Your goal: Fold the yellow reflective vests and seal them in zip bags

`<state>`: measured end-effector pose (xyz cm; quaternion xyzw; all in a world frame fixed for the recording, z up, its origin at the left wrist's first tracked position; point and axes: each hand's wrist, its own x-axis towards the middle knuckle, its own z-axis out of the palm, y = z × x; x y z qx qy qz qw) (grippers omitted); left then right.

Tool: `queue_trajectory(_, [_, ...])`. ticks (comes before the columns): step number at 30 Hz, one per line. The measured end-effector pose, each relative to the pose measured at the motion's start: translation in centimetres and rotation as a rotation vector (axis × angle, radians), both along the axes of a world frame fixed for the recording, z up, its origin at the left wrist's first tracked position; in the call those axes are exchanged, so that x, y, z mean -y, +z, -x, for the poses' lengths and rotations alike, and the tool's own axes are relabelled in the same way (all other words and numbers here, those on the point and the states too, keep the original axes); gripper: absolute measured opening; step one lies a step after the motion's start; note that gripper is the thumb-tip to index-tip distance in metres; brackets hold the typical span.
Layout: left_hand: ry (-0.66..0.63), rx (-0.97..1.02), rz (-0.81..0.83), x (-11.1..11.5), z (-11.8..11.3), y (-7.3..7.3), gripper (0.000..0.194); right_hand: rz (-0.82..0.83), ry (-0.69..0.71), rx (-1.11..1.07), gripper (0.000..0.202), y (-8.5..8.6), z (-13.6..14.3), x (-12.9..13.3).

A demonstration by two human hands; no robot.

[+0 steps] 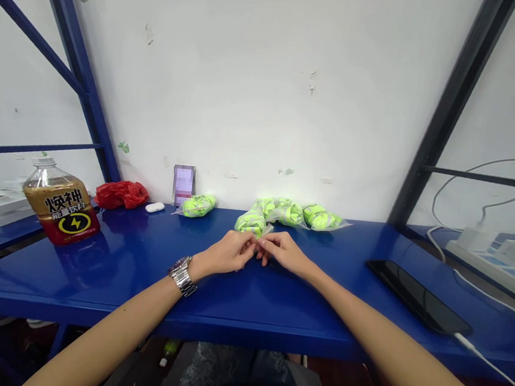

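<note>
Pinching plastic are 2 hands; bottle reads "焕神".

Left forearm: bare, extending from eight o'clock. Right forearm: bare, extending from four o'clock. Left hand and right hand: closely paired, knuckles bent, fingers pinched inward.

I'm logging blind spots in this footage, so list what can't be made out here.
- Head view: the pinched part of the clear bag, covered by the fingers of the left hand and right hand.
- Head view: the content of the upright screen, blurred into coarse blocks.
- Head view: the time on the wristwatch, too small and angled.
- Head view: the rest of the power strip, cut off by the right edge.
</note>
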<state>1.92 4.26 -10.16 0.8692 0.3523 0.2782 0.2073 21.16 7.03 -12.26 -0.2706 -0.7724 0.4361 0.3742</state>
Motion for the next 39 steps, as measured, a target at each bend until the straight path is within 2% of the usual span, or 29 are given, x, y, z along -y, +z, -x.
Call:
queue_trajectory(5, [-0.011, -0.01, 0.03, -0.1, 0.0, 0.0, 0.023, -0.05, -0.02, 0.025, 0.042, -0.1, -0.1, 0.1])
queue_trajectory(10, [0.013, -0.021, -0.03, 0.0, -0.2, 0.2, 0.02, -0.039, -0.02, 0.009, 0.028, -0.1, 0.1, 0.3])
queue_trajectory(17, [0.029, -0.054, -0.017, -0.4, 0.0, -0.4, 0.013, -0.088, -0.137, 0.077, 0.014, 0.1, 0.5, 0.6])
queue_trajectory(28, [0.024, -0.025, -0.096, -0.6, -0.4, -0.6, 0.01, -0.17, -0.223, 0.046, 0.015, 0.0, 1.1, 0.5])
queue_trajectory(35, [0.15, -0.003, -0.269, -1.0, -0.7, -1.1, 0.01, -0.313, -0.428, 0.124, 0.02, 0.2, 1.1, 0.4])
queue_trajectory(37, [0.179, 0.015, -0.239, -1.0, -0.5, -1.0, 0.013, -0.295, -0.448, 0.141, 0.019, 0.1, 0.6, 0.0])
queue_trajectory(39, [0.181, 0.012, -0.187, -1.0, -0.3, -0.9, 0.013, -0.214, -0.399, 0.137, 0.018, 0.0, 0.1, -0.2])
